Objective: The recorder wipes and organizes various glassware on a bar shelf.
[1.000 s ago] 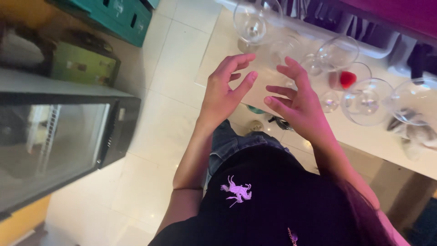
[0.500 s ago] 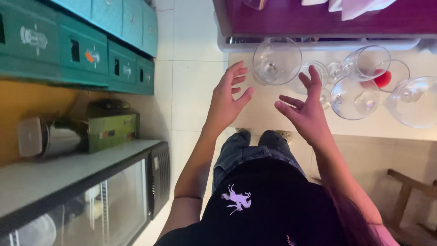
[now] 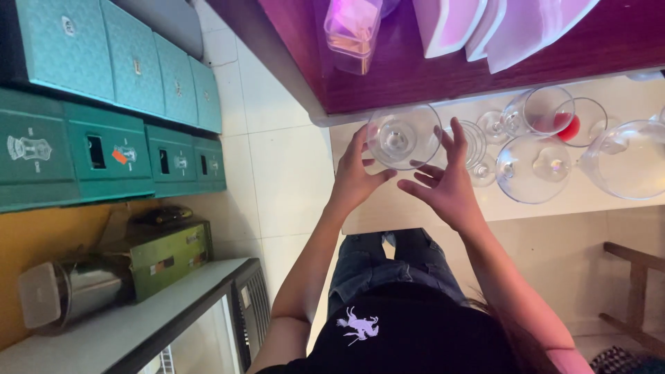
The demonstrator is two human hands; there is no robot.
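Both hands moved up: left hand (image 3: pixel 355 181) and right hand (image 3: pixel 447 188), fingers spread, flank wine glass (image 3: pixel 404 136) at counter (image 3: pixel 415 208) edge; thin, light, fragile, slippery, hold by bowl

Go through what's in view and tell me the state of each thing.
Left hand: open, fingertips at the nearest glass.
Right hand: open, fingers spread beside it.
Nearest glass: upright, empty.
Red-wine glass: holds a little red liquid.
Big glass: empty.
Plastic tub: lid on.
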